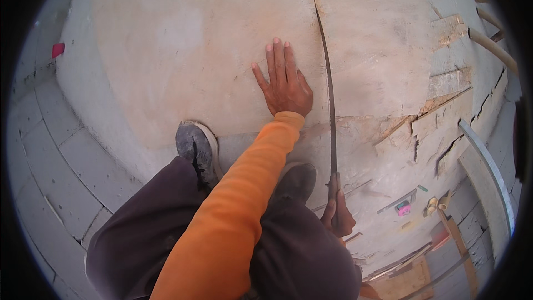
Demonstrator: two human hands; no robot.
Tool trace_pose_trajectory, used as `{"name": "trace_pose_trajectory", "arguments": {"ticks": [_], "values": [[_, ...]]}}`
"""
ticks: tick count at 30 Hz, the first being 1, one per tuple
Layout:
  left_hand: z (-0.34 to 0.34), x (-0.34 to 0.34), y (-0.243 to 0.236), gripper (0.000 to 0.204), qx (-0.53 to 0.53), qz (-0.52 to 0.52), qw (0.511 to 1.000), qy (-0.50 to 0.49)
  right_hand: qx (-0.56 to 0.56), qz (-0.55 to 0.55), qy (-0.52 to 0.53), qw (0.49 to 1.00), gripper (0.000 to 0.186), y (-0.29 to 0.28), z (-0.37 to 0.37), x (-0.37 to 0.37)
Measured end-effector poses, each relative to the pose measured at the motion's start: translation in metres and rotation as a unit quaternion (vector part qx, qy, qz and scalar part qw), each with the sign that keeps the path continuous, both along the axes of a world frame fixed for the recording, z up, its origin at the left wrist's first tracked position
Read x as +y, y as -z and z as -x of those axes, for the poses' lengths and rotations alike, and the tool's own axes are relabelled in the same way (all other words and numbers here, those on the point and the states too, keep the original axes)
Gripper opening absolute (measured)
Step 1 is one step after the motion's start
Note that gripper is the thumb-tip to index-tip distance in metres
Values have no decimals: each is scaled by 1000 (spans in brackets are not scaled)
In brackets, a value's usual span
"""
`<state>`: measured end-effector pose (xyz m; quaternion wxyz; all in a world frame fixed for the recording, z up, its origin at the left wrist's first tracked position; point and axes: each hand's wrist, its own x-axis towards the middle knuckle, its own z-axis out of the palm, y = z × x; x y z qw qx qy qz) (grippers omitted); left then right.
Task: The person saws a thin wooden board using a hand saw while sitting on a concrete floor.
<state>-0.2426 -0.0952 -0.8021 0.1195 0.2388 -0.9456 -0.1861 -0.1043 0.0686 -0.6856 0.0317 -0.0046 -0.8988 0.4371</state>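
Observation:
My left hand (288,91) lies flat, palm down with its fingers apart, on a pale, worn wooden board (183,66). Its orange-sleeved arm reaches up from the lower edge. Just to the right, a long dark handsaw blade (330,89) stands edge-up along a narrow slit in the board. The slit continues away from me beyond the blade's far end. At the near end, my right hand (340,215) is closed around the saw's handle (333,182), beside my right knee. Part of the right hand and its forearm is hidden by my leg.
My shoes (198,147) rest at the board's near part. Grey paving (72,172) runs along the left. Broken, splintered layers (438,108) edge the right side. Nearby are a pink item (403,208), a tape roll (432,205), a metal-edged plank (488,172) and wood scraps (408,280).

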Motion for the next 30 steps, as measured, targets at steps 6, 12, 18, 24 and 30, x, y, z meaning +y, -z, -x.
{"name": "trace_pose_trajectory", "arguments": {"ticks": [6, 12, 18, 24, 30], "values": [[0, -1, -1, 65, 12, -2, 1000, 3, 40, 89, 18, 995, 29, 30, 122, -60], [1, -1, 0, 66, -5, -3, 1000, 2, -28, 30, 14, 999, 29, -2, 13, -8], [2, -2, 0, 66, 3, -7, 1000, 3, -19, 12, 15, 1000, 30, 22, 77, -35], [4, -2, 0, 66, -6, 9, 1000, 12, -15, 13, 11, 1000, 31, 15, 95, -43], [2, -1, -1, 62, -3, -1, 1000, 0, 3, 32, 7, 999, 31, 3, 11, -5]]}}
